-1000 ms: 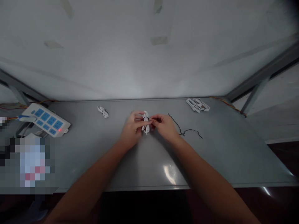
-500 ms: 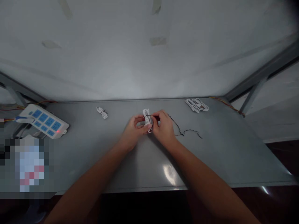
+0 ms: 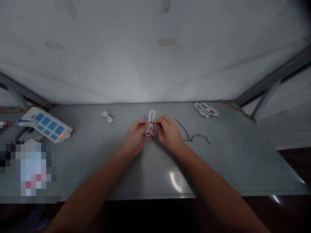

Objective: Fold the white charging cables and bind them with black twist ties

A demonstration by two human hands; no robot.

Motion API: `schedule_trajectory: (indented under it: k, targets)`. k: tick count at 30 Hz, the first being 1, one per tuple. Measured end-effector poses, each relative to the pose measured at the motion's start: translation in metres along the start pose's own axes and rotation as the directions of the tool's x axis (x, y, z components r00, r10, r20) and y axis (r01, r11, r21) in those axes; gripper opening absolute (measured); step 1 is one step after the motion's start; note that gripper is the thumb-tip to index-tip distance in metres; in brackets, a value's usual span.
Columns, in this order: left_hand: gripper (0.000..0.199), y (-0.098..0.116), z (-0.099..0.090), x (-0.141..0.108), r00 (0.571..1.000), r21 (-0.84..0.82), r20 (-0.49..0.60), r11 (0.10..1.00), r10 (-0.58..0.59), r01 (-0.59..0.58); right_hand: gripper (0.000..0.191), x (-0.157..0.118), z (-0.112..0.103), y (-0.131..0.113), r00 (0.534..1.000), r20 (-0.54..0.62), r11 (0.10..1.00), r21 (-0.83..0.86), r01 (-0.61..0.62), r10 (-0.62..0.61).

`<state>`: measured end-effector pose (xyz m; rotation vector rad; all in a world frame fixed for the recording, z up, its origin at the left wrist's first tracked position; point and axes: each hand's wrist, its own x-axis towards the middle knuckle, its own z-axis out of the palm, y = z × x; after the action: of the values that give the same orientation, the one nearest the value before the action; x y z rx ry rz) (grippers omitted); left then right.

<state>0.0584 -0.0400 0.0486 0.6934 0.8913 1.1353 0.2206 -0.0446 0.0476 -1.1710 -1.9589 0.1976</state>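
A coiled white cable (image 3: 151, 117) stands between my two hands over the middle of the table. My left hand (image 3: 136, 135) is closed on its left side, thumb and fingers pinching the coil. A thin black twist tie (image 3: 152, 122) runs round the bundle's middle. At the right of the coil, my right hand (image 3: 168, 131) pinches the end of that tie between thumb and fingertips. Loose black twist ties (image 3: 191, 139) lie on the table just right of my right hand.
A tied white cable bundle (image 3: 107, 116) lies at the left. More coiled white cables (image 3: 206, 109) lie at the back right. The power strip (image 3: 48, 124), with a red light and a plugged-in lead, occupies the left end of the grey table (image 3: 233, 155). A wall rises behind.
The coil has turned more upright and shifted slightly left. My right hand's fingertips have drawn back from the coil to the tie's end, and the black tie now sits tighter round the middle.
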Motion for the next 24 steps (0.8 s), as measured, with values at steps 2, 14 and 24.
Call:
schedule_trajectory:
  k: [2,14,24]
  targets:
    - [0.023,-0.003,0.000,0.001,1.000,-0.035,-0.008,0.999,-0.007,0.007,0.014,-0.001,0.004,-0.002,0.999,0.045,1.000,0.003,0.001,-0.001]
    - [0.016,0.006,-0.024,0.011,0.846,0.630,0.338,0.569,0.412,-0.529,0.006,0.002,0.011,0.000,0.829,0.239,0.674,0.490,-0.552,0.505]
    - [0.035,0.001,-0.037,0.020,0.694,0.716,0.557,0.159,0.457,-0.679,0.013,0.004,0.000,0.016,0.585,0.682,-0.190,0.707,-0.682,0.439]
